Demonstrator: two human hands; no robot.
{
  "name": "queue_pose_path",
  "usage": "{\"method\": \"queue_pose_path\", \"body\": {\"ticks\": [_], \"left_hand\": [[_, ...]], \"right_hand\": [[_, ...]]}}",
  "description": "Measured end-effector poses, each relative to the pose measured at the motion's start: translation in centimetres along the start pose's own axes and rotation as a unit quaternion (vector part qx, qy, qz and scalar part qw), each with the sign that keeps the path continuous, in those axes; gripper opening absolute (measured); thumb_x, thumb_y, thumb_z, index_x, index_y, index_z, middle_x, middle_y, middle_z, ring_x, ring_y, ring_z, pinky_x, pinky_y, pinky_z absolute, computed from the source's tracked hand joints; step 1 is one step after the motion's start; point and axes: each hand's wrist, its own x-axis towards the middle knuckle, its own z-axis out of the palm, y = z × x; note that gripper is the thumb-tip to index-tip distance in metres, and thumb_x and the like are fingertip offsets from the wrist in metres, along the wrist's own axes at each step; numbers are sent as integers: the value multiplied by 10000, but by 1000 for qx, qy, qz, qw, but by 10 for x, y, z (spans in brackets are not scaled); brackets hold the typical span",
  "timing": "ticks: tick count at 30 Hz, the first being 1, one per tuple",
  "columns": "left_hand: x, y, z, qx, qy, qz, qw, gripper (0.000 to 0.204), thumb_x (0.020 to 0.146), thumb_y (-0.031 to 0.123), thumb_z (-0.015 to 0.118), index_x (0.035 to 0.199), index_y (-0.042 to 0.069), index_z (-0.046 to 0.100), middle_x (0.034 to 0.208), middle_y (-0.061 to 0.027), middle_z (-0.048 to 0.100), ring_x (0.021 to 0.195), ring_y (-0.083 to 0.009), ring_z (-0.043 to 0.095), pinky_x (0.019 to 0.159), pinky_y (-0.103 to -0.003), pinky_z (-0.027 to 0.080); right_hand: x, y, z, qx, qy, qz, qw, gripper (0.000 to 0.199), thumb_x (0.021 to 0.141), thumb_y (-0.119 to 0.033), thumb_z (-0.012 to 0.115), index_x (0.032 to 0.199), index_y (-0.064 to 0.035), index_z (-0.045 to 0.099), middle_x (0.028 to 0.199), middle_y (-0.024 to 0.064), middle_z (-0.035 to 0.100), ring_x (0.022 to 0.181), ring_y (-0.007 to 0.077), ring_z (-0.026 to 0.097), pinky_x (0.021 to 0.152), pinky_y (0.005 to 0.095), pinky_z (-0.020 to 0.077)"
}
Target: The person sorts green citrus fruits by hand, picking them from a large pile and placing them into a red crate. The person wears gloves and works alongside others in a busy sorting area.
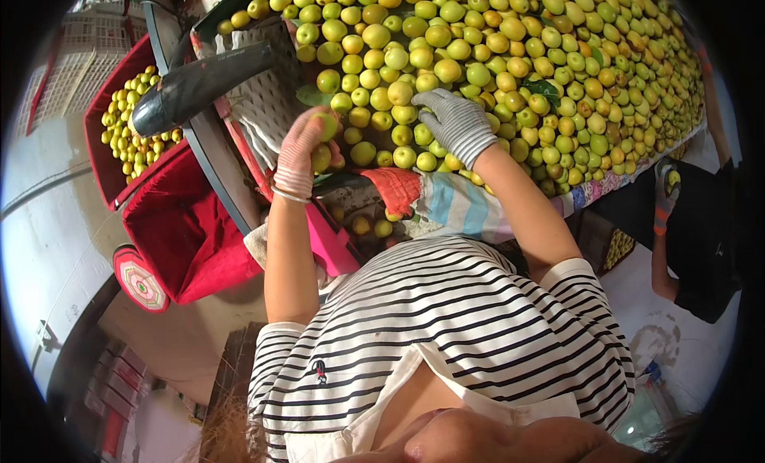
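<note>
The left hand (305,148), in a pink glove, is curled around two yellow-green fruits (324,140), one near the fingertips and one lower in the palm; it hangs at the near left edge of the fruit heap (510,72), just over the table's dark rim (215,164). The right hand (456,124), in a grey knit glove, lies palm down on the heap with fingers spread and bent over the fruit; whether it grips one I cannot tell.

The heap fills the table from the near edge to the far rim of the view, fruit packed touching, no bare surface between; a green leaf (543,88) lies on it to the right. A striped cloth (458,208) hangs over the near edge below the right wrist.

Left of the table, a red crate (107,156) holds more fruit, with a black tube (203,84) slanting above it; a red bag (179,232) gapes open beside it, close under the left forearm. Pale floor (56,248) lies open further left.

At the far right edge another person's hand (668,184) in an orange-cuffed glove holds a fruit, well apart.
</note>
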Motion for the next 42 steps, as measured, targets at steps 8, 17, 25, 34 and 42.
{"method": "queue_pose_path", "body": {"ticks": [8, 17, 25, 34, 42], "left_hand": [[16, -2, -7, -26, 85, -97, 991, 490, 850, 413, 654, 1212, 95, 563, 1012, -114, 636, 694, -185, 597, 633, -359, 551], [15, 6, 0, -8, 122, -138, 983, 435, 842, 436, 643, 1172, 158, 586, 989, -80, 647, 694, -191, 602, 643, -371, 554], [18, 1, -3, -11, 109, -119, 987, 425, 861, 424, 621, 1186, 154, 581, 1009, -77, 649, 722, -182, 602, 657, -365, 562], [15, 5, 0, -19, 105, -117, 987, 424, 880, 416, 596, 1184, 121, 567, 1008, -80, 650, 711, -183, 606, 663, -355, 562], [19, 4, 0, -20, 109, -127, 986, 407, 885, 402, 574, 1188, 131, 565, 981, -78, 655, 675, -194, 615, 642, -366, 563]], "right_hand": [[28, -37, 9, -133, -138, 39, 981, 538, 844, -270, 644, 1314, -138, 417, 1175, 152, 586, 946, 340, 636, 794, 443, 525], [10, -11, -1, 595, -195, 48, 779, 592, 821, -471, 682, 1176, -13, 563, 849, 17, 581, 602, 72, 525, 519, 207, 443], [-2, -10, 0, 669, -152, 24, 727, 608, 880, -468, 619, 1231, 19, 524, 817, 46, 594, 567, 103, 527, 506, 228, 451], [1, -18, -3, 690, -146, 84, 704, 293, 913, -329, 605, 1043, -69, 570, 926, 72, 615, 617, 117, 574, 435, 184, 448], [38, -59, 29, -256, 8, -127, 958, 201, 876, -132, 538, 1072, -129, 582, 1081, 126, 563, 963, 301, 604, 713, 375, 566]]}}
